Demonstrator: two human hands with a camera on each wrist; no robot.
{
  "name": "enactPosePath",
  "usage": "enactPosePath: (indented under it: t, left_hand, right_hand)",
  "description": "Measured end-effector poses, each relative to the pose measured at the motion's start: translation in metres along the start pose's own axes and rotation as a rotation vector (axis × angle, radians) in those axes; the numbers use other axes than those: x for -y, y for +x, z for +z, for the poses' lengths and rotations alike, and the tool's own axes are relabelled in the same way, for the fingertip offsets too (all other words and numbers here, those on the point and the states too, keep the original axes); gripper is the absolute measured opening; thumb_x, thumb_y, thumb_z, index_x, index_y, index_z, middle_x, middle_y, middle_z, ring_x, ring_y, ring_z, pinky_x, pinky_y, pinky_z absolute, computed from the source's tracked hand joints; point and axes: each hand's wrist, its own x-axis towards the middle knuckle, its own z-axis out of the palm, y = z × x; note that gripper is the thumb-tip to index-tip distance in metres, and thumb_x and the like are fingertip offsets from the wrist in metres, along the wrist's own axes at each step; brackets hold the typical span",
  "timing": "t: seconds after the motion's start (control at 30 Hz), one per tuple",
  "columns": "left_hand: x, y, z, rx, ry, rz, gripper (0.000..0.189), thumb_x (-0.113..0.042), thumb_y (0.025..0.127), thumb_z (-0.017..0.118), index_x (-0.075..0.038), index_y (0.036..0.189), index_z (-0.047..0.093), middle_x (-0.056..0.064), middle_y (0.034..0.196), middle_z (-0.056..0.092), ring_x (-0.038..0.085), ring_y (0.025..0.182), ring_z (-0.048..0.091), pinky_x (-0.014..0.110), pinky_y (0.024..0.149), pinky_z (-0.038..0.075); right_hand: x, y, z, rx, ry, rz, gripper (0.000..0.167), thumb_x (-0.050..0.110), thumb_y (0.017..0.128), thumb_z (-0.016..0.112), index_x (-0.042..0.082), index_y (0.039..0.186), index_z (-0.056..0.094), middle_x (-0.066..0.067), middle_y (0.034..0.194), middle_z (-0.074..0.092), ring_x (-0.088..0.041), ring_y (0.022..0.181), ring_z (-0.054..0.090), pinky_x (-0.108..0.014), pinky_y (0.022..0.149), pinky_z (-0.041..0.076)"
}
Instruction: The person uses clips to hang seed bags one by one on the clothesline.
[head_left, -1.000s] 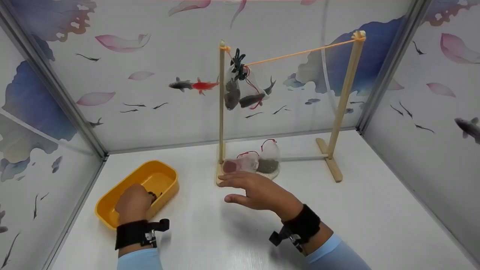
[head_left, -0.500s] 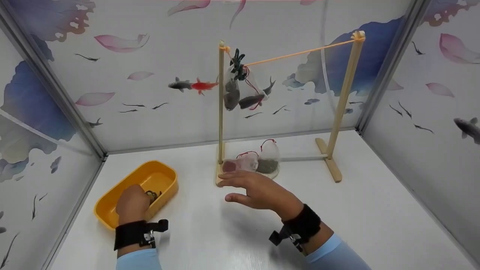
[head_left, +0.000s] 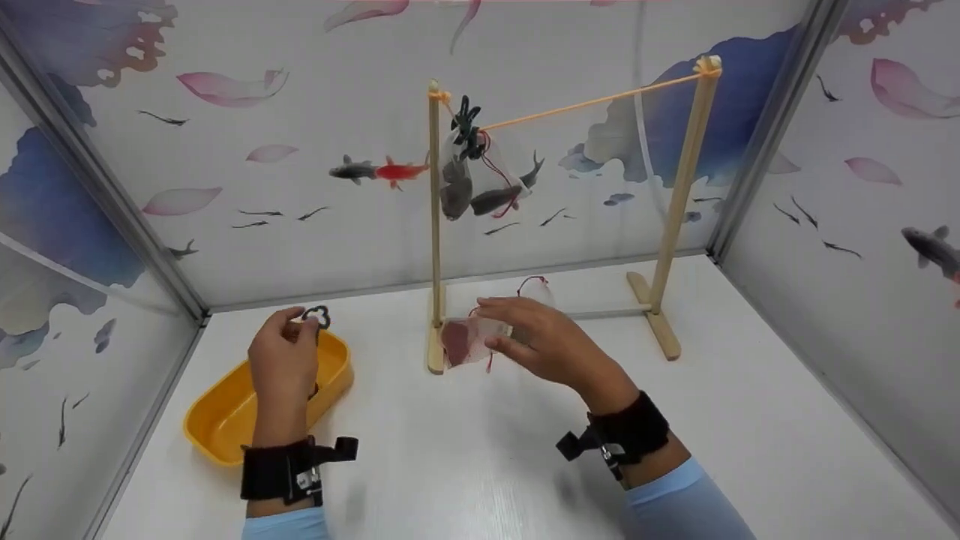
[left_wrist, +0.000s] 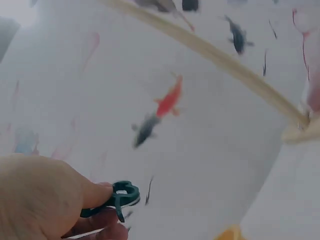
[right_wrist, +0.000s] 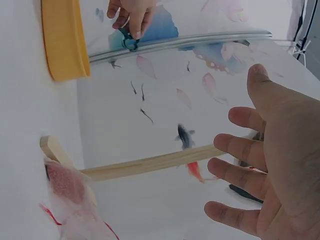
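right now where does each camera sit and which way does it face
Head: on the head, facing forward and down at the wooden stand and yellow tray; left hand, right hand and blue sleeves show.
Left wrist: on that wrist, looking past the left hand and its pinched green clip toward the patterned wall.
Right wrist: on that wrist, looking past the right hand toward the left hand and yellow tray.
Head and right wrist share both hands.

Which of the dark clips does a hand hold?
The clip that the left hand pinches; clips on the orange line have no hand on them.
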Motion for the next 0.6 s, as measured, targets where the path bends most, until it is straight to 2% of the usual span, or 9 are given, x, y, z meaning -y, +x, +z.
enactPosePath:
  t: [0.1, 0.23, 0.43, 0.53, 0.6]
  left_hand:
    - [-0.026, -0.015, 0.027, 0.068, -0.257, 0.027, 0.032, -0.025, 0.117, 0.065, -0.009, 0.145, 0.069, 0.015, 0.124, 0.076, 0.024, 0.104, 0.076, 0.025, 0.08, 0.065]
    - [-0.053, -0.039, 0.069, 0.192, -0.56, 0.03, 0.019, -0.015, 0.115, 0.069, -0.005, 0.13, 0.067, 0.016, 0.117, 0.083, 0.022, 0.096, 0.083, 0.031, 0.074, 0.07]
    - [-0.082, -0.066, 0.123, 0.399, -0.786, -0.017, 0.012, -0.012, 0.115, 0.067, -0.005, 0.123, 0.062, 0.017, 0.118, 0.087, 0.021, 0.101, 0.086, 0.034, 0.085, 0.071]
    - [-0.09, -0.074, 0.141, 0.504, -0.891, -0.039, 0.013, -0.012, 0.117, 0.063, -0.002, 0.125, 0.06, 0.019, 0.12, 0.086, 0.021, 0.105, 0.086, 0.034, 0.09, 0.07]
    - [-0.094, -0.077, 0.149, 0.558, -0.952, -0.059, 0.015, -0.013, 0.118, 0.06, -0.001, 0.128, 0.058, 0.018, 0.121, 0.085, 0.02, 0.107, 0.086, 0.034, 0.093, 0.069]
  right_hand:
    - [-0.002, -0.002, -0.006, -0.069, -0.035, 0.027, 0.049, 0.041, 0.115, 0.068, 0.019, 0.158, 0.068, -0.002, 0.164, 0.067, -0.029, 0.153, 0.063, -0.058, 0.127, 0.05]
    - [-0.002, -0.003, -0.008, -0.168, -0.073, 0.022, 0.05, 0.038, 0.111, 0.076, 0.017, 0.156, 0.069, -0.004, 0.151, 0.076, -0.027, 0.14, 0.071, -0.054, 0.122, 0.056]
    - [-0.001, -0.001, -0.005, -0.332, -0.118, -0.036, 0.055, 0.033, 0.1, 0.091, 0.008, 0.146, 0.075, -0.009, 0.136, 0.082, -0.027, 0.126, 0.077, -0.048, 0.112, 0.063]
    - [-0.002, 0.0, -0.003, -0.406, -0.138, -0.05, 0.055, 0.028, 0.094, 0.097, 0.004, 0.139, 0.076, -0.011, 0.127, 0.084, -0.027, 0.119, 0.079, -0.046, 0.105, 0.066]
    - [-0.003, 0.0, -0.002, -0.442, -0.147, -0.054, 0.053, 0.025, 0.091, 0.099, 0.002, 0.133, 0.077, -0.012, 0.12, 0.084, -0.027, 0.114, 0.08, -0.047, 0.105, 0.066]
